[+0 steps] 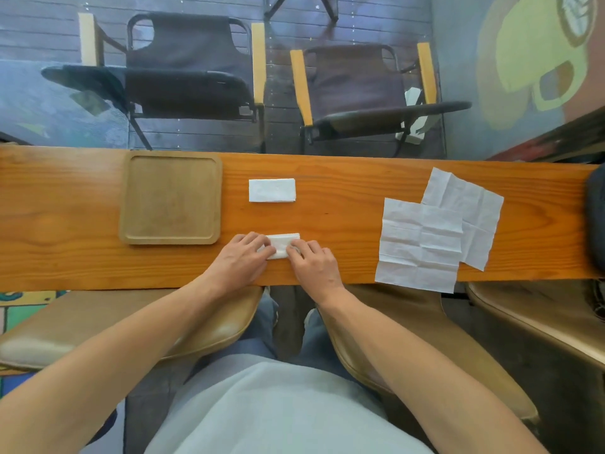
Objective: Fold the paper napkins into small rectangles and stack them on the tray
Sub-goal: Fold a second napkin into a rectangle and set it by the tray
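A square wooden tray (131, 198) with nothing on it lies on the left part of the wooden table (343, 191). Right of the tray rests a white napkin folded into a small rectangle (272, 190). Nearer to me, a second folded napkin (282, 244) lies under my fingers. My left hand (240, 262) presses its left end and my right hand (312, 265) pinches its right end. Two unfolded creased napkins (425, 240) overlap on the right side of the table, one reaching over the near edge.
Two dark folding chairs (196, 80) with yellow armrests stand beyond the table's far edge. A dark rounded object (596, 217) sits at the table's right end. Tan seats (523, 316) lie below the near edge, beside my knees.
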